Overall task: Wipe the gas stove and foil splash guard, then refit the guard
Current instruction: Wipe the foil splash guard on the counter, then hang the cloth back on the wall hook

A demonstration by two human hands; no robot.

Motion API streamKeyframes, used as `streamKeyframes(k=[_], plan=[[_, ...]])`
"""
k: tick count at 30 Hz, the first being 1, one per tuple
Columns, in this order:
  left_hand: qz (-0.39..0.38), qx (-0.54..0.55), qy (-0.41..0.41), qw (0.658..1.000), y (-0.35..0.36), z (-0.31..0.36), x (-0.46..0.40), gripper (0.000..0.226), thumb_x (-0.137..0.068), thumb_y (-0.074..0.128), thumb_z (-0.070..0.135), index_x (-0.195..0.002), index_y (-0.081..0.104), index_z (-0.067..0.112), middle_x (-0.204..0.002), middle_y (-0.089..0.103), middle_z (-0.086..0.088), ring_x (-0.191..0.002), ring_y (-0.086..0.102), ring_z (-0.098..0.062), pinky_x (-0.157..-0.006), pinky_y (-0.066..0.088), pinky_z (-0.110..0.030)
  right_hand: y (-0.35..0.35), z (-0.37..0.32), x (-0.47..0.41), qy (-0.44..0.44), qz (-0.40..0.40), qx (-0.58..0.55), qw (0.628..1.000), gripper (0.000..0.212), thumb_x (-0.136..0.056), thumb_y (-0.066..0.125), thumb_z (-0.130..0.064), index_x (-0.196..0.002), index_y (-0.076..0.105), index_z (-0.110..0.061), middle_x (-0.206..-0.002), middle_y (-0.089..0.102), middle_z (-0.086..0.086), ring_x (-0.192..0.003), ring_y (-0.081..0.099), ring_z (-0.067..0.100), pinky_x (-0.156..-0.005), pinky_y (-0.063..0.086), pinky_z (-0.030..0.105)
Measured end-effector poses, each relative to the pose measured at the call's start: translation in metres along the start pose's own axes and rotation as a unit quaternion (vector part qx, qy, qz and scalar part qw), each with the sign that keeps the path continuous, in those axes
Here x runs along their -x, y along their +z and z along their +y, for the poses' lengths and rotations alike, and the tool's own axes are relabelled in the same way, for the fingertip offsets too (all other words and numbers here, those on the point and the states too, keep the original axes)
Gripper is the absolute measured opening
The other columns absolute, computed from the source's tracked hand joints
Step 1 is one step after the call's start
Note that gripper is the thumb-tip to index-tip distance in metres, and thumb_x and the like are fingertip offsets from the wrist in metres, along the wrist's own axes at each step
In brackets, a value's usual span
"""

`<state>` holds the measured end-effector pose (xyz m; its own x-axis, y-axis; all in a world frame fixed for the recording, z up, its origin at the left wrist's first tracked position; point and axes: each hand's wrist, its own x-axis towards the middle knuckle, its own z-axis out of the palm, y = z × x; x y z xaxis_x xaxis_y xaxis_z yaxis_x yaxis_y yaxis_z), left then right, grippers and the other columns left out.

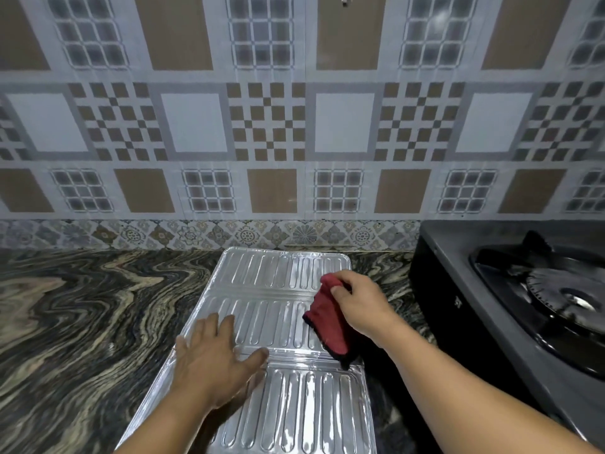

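Rightward, gas stove (523, 290) sits just beside foil guard (281, 322) lying flat on counter (82, 322).

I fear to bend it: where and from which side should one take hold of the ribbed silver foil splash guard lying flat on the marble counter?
Probably by the two long side edges, one hand per side, coming from the near end. The ribbed silver foil splash guard lies flat in three panels joined by creases, so lifting from one end may fold it. The left hand presses it; the right hand holds a red cloth.

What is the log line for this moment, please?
left hand: flat on foil guard | right hand: holds red cloth | stove: beside
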<state>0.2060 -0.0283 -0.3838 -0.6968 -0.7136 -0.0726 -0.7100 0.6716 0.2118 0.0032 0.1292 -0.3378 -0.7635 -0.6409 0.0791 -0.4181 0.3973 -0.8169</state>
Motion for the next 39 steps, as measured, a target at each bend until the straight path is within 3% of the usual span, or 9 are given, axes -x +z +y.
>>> streamKeyframes(k=[4,7,10,13,19,23,26,32,39], plan=[[0.029,0.15,0.094,0.984,-0.039,0.04,0.011,0.097,-0.078,0.048,0.078,-0.155,0.018,0.028,-0.165,0.014,0.0,-0.152,0.009,-0.022,-0.122,0.015,-0.051,-0.017,-0.031,0.022,0.049,-0.052,-0.148,0.986,0.016,-0.091,0.055,-0.013,-0.091,0.069,-0.02,-0.086,0.072,0.003,-0.08,0.064,0.02,-0.073,0.05,0.033],[0.006,0.311,0.159,0.937,-0.083,0.076,0.027,0.092,-0.079,0.069,0.058,-0.154,0.026,0.028,-0.156,0.034,0.003,-0.144,0.03,-0.016,-0.119,0.026,-0.041,-0.036,-0.064,0.045,0.068,-0.094,-0.244,0.963,0.025,-0.089,0.047,-0.001,-0.086,0.069,-0.013,-0.075,0.067,0.009,-0.069,0.06,0.02,-0.063,0.047,0.029],[-0.052,0.424,0.21,0.879,-0.121,0.101,0.05,0.061,-0.086,0.075,0.02,-0.141,0.049,0.017,-0.134,0.06,-0.001,-0.113,0.059,-0.006,-0.099,0.046,-0.024,-0.059,-0.093,0.067,0.048,-0.103,-0.271,0.956,0.022,-0.086,0.047,0.001,-0.095,0.067,-0.001,-0.079,0.062,0.016,-0.071,0.056,0.025,-0.064,0.044,0.033],[-0.031,0.412,0.211,0.886,-0.153,0.112,0.062,0.016,-0.088,0.07,0.009,-0.103,0.069,0.006,-0.093,0.073,-0.007,-0.08,0.065,-0.013,-0.083,0.053,-0.038,-0.085,-0.117,0.084,0.032,-0.083,-0.264,0.961,0.023,-0.084,0.048,0.001,-0.093,0.069,-0.004,-0.079,0.064,0.016,-0.07,0.058,0.027,-0.064,0.046,0.035],[-0.125,0.393,0.207,0.887,-0.207,0.137,0.087,0.016,-0.089,0.066,0.003,-0.099,0.065,-0.009,-0.079,0.067,-0.013,-0.065,0.064,-0.02,-0.058,0.053,-0.03,-0.146,-0.15,0.102,0.018,-0.029,-0.242,0.97,0.025,-0.083,0.048,-0.001,-0.08,0.07,-0.013,-0.07,0.06,0.013,-0.061,0.053,0.024,-0.057,0.042,0.033],[-0.105,0.393,0.221,0.886,-0.236,0.174,0.081,0.01,-0.091,0.064,0.007,-0.082,0.067,0.006,-0.069,0.064,-0.005,-0.058,0.057,-0.013,-0.056,0.047,-0.024,-0.192,-0.157,0.093,-0.033,0.005,-0.155,0.987,0.023,-0.082,0.052,-0.001,-0.086,0.067,-0.018,-0.075,0.066,0.007,-0.067,0.059,0.02,-0.062,0.048,0.031],[-0.072,0.361,0.24,0.898,-0.26,0.207,0.063,0.014,-0.088,0.066,0.018,-0.074,0.068,0.014,-0.068,0.062,0.0,-0.062,0.053,-0.014,-0.062,0.042,-0.027,-0.223,-0.16,0.077,-0.078,-0.036,-0.068,0.994,0.025,-0.083,0.067,-0.011,-0.105,0.063,-0.023,-0.094,0.068,0.003,-0.076,0.063,0.012,-0.062,0.051,0.021],[0.043,0.26,0.275,0.925,-0.318,0.26,0.015,0.008,-0.087,0.067,0.013,-0.093,0.065,0.015,-0.076,0.067,0.001,-0.065,0.057,-0.01,-0.062,0.047,-0.025,-0.279,-0.174,0.003,-0.157,0.0,0.017,0.987,0.004,-0.084,0.07,-0.023,-0.087,0.07,-0.021,-0.087,0.074,0.002,-0.085,0.069,0.018,-0.082,0.054,0.04],[0.237,0.191,0.25,0.919,-0.357,0.281,-0.044,0.022,-0.083,0.06,0.005,-0.079,0.055,0.026,-0.082,0.064,0.003,-0.072,0.058,-0.016,-0.058,0.044,-0.024,-0.309,-0.204,-0.09,-0.237,-0.014,0.007,0.971,0.018,-0.088,0.059,-0.003,-0.089,0.058,-0.021,-0.08,0.062,0.003,-0.064,0.054,0.014,-0.054,0.043,0.026]])
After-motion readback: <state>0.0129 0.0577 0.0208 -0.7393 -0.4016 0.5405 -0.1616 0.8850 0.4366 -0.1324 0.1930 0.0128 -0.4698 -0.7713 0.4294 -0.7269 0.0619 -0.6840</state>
